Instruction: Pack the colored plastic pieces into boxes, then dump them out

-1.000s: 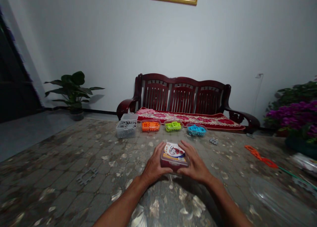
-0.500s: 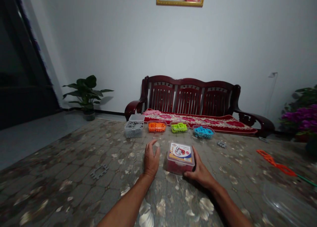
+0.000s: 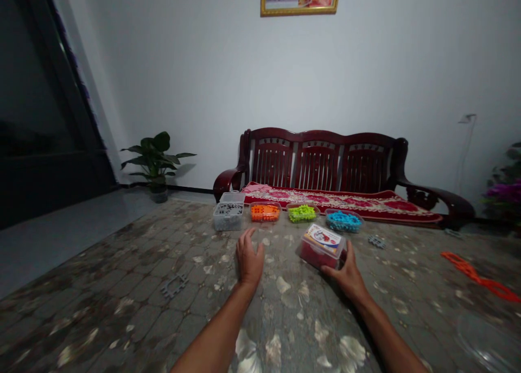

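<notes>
Right fingers (image 3: 332, 272): gripping box (image 3: 319, 254) | Left fingers (image 3: 245, 246): spread, empty | Step: seemingly positioning box | Next: likely calls for steady grip

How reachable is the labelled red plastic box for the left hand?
Likely yes: the right hand grips the red plastic box from the right, and only patterned grey cloth shows between its left side and the left hand.

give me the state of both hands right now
Left hand: open, holding nothing.
Right hand: closed around one side of the labelled plastic box.
</notes>
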A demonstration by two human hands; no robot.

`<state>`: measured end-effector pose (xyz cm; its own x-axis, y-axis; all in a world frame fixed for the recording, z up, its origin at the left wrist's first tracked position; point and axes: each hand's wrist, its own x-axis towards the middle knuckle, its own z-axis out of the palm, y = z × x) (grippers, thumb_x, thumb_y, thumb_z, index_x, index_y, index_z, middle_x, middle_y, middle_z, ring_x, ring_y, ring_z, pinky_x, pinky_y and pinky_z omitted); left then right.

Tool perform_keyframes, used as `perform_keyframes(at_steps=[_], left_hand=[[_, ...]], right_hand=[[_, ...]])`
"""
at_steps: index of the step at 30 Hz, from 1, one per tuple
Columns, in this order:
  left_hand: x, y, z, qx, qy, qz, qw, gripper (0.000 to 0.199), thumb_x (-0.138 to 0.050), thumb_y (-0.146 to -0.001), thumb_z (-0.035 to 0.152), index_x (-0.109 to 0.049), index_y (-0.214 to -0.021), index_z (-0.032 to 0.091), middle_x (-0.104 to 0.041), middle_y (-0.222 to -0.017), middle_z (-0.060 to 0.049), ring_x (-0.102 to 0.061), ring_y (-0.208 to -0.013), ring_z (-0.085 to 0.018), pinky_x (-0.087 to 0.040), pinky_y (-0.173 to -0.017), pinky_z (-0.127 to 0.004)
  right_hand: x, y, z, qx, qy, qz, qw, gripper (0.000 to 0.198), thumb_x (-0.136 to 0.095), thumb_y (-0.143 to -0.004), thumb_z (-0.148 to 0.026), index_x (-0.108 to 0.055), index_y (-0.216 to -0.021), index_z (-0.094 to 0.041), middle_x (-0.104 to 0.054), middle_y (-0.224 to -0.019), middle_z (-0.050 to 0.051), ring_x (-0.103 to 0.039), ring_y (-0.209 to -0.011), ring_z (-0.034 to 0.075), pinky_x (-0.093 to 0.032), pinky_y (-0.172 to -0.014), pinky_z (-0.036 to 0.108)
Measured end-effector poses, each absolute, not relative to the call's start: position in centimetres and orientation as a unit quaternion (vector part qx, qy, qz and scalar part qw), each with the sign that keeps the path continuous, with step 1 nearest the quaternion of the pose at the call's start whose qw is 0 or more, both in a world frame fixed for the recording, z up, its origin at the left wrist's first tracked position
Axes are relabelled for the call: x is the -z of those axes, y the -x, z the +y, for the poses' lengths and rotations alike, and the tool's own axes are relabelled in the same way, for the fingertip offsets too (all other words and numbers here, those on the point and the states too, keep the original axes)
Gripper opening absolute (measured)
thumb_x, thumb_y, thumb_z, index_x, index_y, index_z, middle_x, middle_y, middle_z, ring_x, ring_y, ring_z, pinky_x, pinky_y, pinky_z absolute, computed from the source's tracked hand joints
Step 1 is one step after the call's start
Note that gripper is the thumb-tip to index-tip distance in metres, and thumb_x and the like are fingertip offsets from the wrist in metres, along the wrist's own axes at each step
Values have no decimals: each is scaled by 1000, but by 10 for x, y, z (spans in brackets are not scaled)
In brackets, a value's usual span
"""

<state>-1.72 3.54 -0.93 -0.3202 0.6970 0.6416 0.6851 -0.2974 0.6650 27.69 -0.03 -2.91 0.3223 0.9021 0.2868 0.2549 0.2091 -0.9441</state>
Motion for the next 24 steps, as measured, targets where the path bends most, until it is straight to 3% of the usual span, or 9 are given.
perform_keyframes(at_steps=[8, 13, 20, 24], left_hand=[[-16, 49, 71, -433, -556, 708, -46, 54, -59, -85, 14, -51, -138, 12, -47, -150, -21, -39, -142, -38, -38, -114, -56], [-29, 65, 84, -337, -613, 710, -80, 61, -58, -82, 7, -50, -142, 17, -42, -158, -14, -37, -144, -32, -37, -116, -48], [-43, 87, 97, -245, -652, 708, -115, 44, -53, -87, 7, -61, -130, 12, -63, -133, -17, -54, -123, -34, -47, -102, -44], [-49, 96, 98, -218, -666, 700, -137, 30, -52, -91, 12, -67, -116, 12, -67, -118, -18, -56, -114, -35, -49, -93, -43]], right_hand=[[39, -283, 3, -269, 545, -540, 583, 132, -90, -54, -44, -13, -159, -23, -44, -154, 20, -46, -140, 36, -33, -117, 56], [39, -284, 4, -266, 534, -545, 589, 125, -90, -54, -43, -20, -157, -24, -47, -152, 19, -48, -138, 36, -37, -115, 56], [35, -282, 2, -250, 532, -561, 582, 117, -89, -56, -45, -28, -154, -24, -50, -150, 18, -50, -136, 37, -35, -116, 56], [33, -281, 1, -239, 545, -563, 574, 118, -88, -57, -46, -26, -155, -24, -50, -151, 18, -52, -135, 37, -35, -116, 57]])
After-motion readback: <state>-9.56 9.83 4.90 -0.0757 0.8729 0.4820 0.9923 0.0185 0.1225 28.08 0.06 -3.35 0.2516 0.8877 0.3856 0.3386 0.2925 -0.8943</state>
